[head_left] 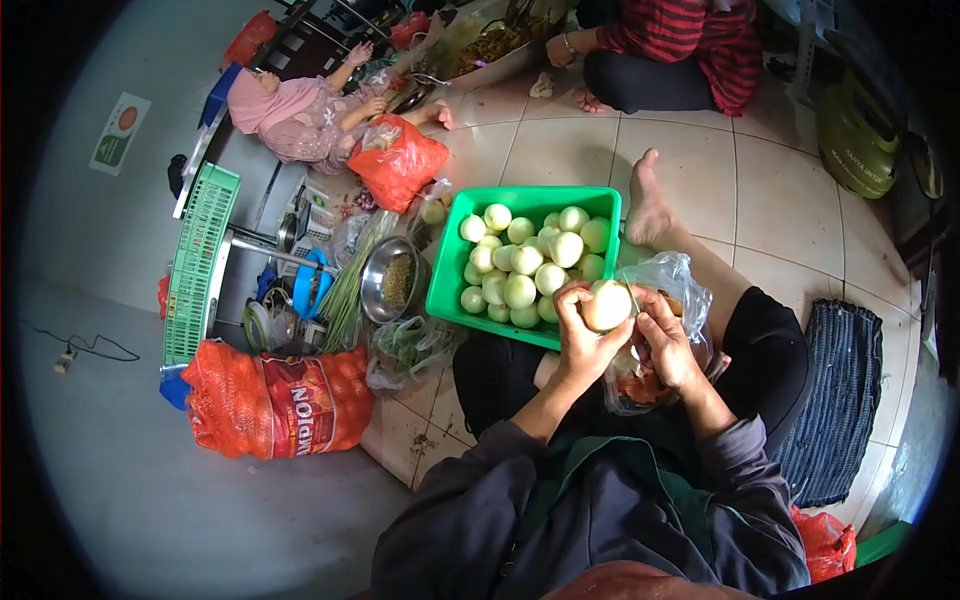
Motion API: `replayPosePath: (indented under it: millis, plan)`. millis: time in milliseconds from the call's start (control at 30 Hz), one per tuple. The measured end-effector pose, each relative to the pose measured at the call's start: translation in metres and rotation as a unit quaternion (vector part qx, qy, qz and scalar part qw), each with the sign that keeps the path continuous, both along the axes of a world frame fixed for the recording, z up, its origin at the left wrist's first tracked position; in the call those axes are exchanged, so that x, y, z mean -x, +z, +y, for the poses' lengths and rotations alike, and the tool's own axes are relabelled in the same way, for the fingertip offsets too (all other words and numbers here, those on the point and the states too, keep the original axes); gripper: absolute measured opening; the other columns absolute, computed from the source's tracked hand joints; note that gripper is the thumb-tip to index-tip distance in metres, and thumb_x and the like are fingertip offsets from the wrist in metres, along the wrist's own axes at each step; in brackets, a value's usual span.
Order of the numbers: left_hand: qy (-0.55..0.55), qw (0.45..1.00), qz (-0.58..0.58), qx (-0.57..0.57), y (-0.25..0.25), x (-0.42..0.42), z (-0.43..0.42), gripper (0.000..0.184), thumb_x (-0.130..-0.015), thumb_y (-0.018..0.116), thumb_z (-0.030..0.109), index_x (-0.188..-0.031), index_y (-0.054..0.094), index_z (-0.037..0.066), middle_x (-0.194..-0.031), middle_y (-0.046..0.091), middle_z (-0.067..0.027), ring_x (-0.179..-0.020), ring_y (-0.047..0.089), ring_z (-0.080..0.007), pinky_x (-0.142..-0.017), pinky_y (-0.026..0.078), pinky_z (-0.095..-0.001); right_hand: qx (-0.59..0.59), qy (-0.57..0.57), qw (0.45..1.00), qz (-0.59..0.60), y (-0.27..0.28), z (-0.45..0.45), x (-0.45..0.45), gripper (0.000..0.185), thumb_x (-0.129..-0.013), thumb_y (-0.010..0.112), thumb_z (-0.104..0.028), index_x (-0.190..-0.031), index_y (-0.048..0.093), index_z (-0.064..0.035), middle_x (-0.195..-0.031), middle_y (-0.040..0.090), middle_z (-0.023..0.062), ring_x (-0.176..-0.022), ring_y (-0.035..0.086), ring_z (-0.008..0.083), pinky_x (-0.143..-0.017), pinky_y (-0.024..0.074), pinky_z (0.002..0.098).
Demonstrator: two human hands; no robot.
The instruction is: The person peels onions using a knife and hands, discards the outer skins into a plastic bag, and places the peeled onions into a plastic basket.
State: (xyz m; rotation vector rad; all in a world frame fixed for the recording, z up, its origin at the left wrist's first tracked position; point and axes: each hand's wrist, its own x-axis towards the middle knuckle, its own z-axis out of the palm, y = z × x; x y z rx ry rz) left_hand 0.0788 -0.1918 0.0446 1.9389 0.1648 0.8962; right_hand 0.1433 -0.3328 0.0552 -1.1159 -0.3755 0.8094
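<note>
Onion (607, 306) sits gripped in your curled left hand (584, 342) above a clear bag (676, 272), your right hand (670, 348) bent at its right side, its hold unclear; beyond, left, a green tub (446, 290) holds more onions (519, 291).

Illumination was moderate, brightest on the glossy beige floor tiles (790, 215) at right, where pale glare appeared. The smooth grey wall (100, 230) at left was dimmer. Wide-angle distortion curved the edges; black vignetting filled the corners. Far details appeared soft.
</note>
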Motion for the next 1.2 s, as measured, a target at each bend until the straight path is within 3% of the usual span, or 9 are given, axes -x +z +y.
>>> replayPosePath:
  millis: [67, 200, 467, 567, 700, 800, 933, 1033, 1200]
  plan:
    - [0.004, 0.999, -0.009, 0.048, -0.005, 0.0, 0.0, 0.066, -0.062, 0.081, 0.003, -0.11, 0.036, 0.008, -0.112, 0.042, -0.0145, -0.106, 0.045, -0.0295, -0.093, 0.038, -0.0419, -0.035, 0.02, 0.999, 0.024, -0.001, -0.002, -0.002, 0.041, -0.1, 0.037, -0.014, -0.14, 0.035, -0.0134, -0.072, 0.049, -0.0004, -0.048, 0.039, 0.0047, -0.041, 0.0324, 0.019]
    - [-0.001, 0.999, -0.018, 0.035, -0.01, 0.001, 0.002, 0.067, -0.061, 0.081, 0.003, -0.111, 0.036, 0.009, -0.113, 0.041, -0.0149, -0.107, 0.045, -0.03, -0.093, 0.038, -0.0424, -0.079, 0.05, 0.992, 0.085, 0.012, -0.007, -0.001, 0.043, -0.099, 0.037, -0.017, -0.141, 0.033, -0.0148, -0.07, 0.049, 0.002, -0.046, 0.039, 0.0064, -0.04, 0.0336, 0.0187]
    - [0.028, 0.996, -0.033, -0.079, 0.013, 0.001, -0.002, 0.067, -0.062, 0.081, 0.003, -0.111, 0.036, 0.009, -0.114, 0.041, -0.0151, -0.107, 0.044, -0.0307, -0.094, 0.038, -0.0431, -0.023, 0.025, 0.999, 0.021, 0.0, -0.003, -0.003, 0.04, -0.101, 0.039, -0.016, -0.141, 0.038, -0.0136, -0.066, 0.045, -0.002, -0.047, 0.038, 0.0044, -0.041, 0.0333, 0.019]
    - [-0.001, 0.999, -0.006, -0.044, 0.003, 0.003, 0.002, 0.068, -0.069, 0.08, 0.001, -0.115, 0.03, 0.009, -0.118, 0.04, -0.0126, -0.106, 0.05, -0.0211, -0.086, 0.048, -0.0339, -0.009, 0.015, 1.0, 0.011, 0.003, -0.003, -0.003, 0.039, -0.101, 0.04, -0.015, -0.14, 0.041, -0.0129, -0.066, 0.044, -0.0035, -0.049, 0.037, 0.0037, -0.043, 0.0332, 0.0184]
    - [-0.04, 0.993, 0.028, 0.111, 0.0, 0.003, 0.0, 0.069, -0.069, 0.078, -0.003, -0.118, 0.03, 0.009, -0.115, 0.048, -0.0117, -0.103, 0.056, -0.0197, -0.086, 0.051, -0.0329, 0.07, 0.002, 0.998, 0.004, 0.022, -0.005, -0.003, 0.038, -0.1, 0.041, -0.012, -0.137, 0.045, -0.0122, -0.067, 0.044, -0.0044, -0.054, 0.037, 0.0034, -0.049, 0.0336, 0.0181]
    - [-0.071, 0.953, 0.052, 0.288, 0.03, 0.005, -0.009, 0.062, -0.074, 0.076, 0.003, -0.119, 0.033, 0.007, -0.113, 0.047, -0.0095, -0.102, 0.054, -0.0185, -0.086, 0.05, -0.0319, 0.017, -0.015, 1.0, 0.016, 0.01, -0.004, -0.001, 0.037, -0.099, 0.044, -0.013, -0.136, 0.048, -0.0119, -0.07, 0.046, -0.0057, -0.06, 0.04, 0.0034, -0.053, 0.0346, 0.0192]
    - [-0.114, 0.928, 0.054, 0.35, 0.021, 0.005, 0.004, 0.056, -0.081, 0.072, 0.015, -0.12, 0.034, 0.003, -0.117, 0.049, -0.012, -0.103, 0.056, -0.0186, -0.082, 0.054, -0.0317, 0.036, -0.011, 0.999, -0.012, 0.01, -0.005, -0.003, 0.036, -0.099, 0.045, -0.015, -0.135, 0.049, -0.0114, -0.081, 0.051, -0.0033, -0.069, 0.043, 0.0039, -0.061, 0.0381, 0.0202]
    - [-0.126, 0.897, 0.061, 0.418, 0.03, 0.002, 0.001, 0.057, -0.083, 0.07, 0.023, -0.121, 0.034, 0.001, -0.116, 0.052, -0.0139, -0.098, 0.06, -0.0203, -0.073, 0.059, -0.0354, 0.047, -0.017, 0.997, -0.053, 0.01, -0.005, -0.004, 0.036, -0.099, 0.045, -0.015, -0.135, 0.048, -0.0111, -0.078, 0.05, -0.0039, -0.066, 0.043, 0.0038, -0.059, 0.0384, 0.0212]
    - [-0.171, 0.853, 0.067, 0.489, 0.027, 0.002, 0.006, 0.056, -0.086, 0.064, 0.029, -0.125, 0.036, 0.002, -0.118, 0.053, -0.0131, -0.1, 0.059, -0.0224, -0.071, 0.058, -0.0362, 0.033, -0.009, 0.999, -0.01, 0.0, -0.005, -0.007, 0.037, -0.099, 0.044, -0.015, -0.137, 0.046, -0.013, -0.07, 0.044, -0.0052, -0.059, 0.039, 0.0026, -0.054, 0.0354, 0.02]
